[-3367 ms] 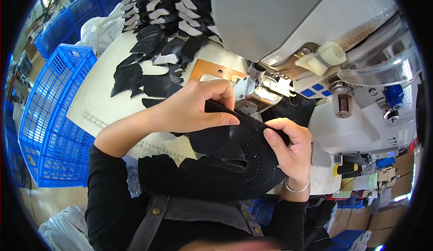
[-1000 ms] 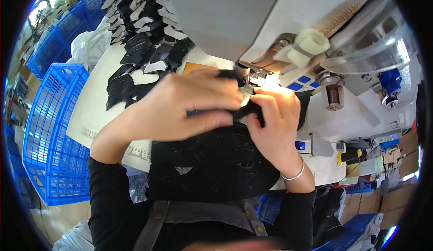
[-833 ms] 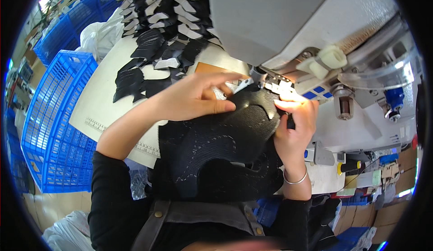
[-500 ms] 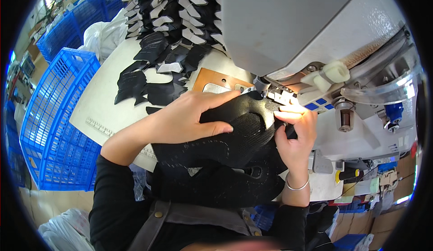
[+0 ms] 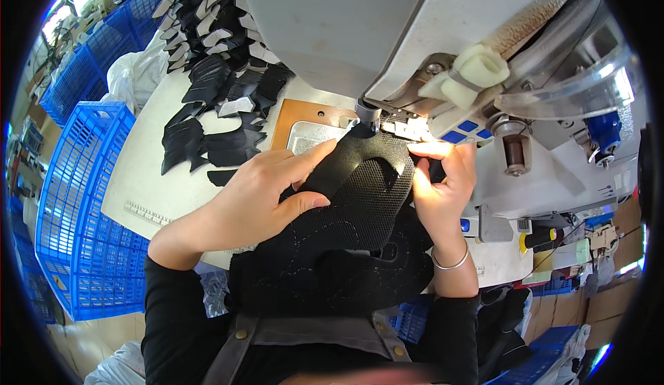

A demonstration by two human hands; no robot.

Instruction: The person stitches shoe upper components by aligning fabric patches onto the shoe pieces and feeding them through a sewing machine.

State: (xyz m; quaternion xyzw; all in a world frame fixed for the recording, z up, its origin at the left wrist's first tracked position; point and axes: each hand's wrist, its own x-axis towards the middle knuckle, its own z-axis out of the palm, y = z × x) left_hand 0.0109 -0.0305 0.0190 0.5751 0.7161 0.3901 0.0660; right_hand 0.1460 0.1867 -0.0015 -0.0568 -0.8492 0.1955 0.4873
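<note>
A large black textured shoe-upper piece (image 5: 353, 219) lies across the sewing machine bed, its top edge under the presser foot (image 5: 366, 114). My left hand (image 5: 256, 195) presses flat on the piece's left side, fingers stretched toward the needle area. My right hand (image 5: 443, 184) pinches the piece's right edge just below the machine head, a bangle on its wrist. The lower part of the piece hangs over the table edge toward my lap.
The grey sewing machine (image 5: 415, 32) fills the upper right. A pile of black and white cut pieces (image 5: 214, 74) covers the white table (image 5: 145, 177) at upper left. Blue plastic crates (image 5: 76, 205) stand to the left. A metal needle plate on an orange board (image 5: 304, 129) lies beside the foot.
The black piece has been turned and flattened on the bed, its edge now under the presser foot. My left hand moved down to lie flat on it; my right hand stays at its right edge.
</note>
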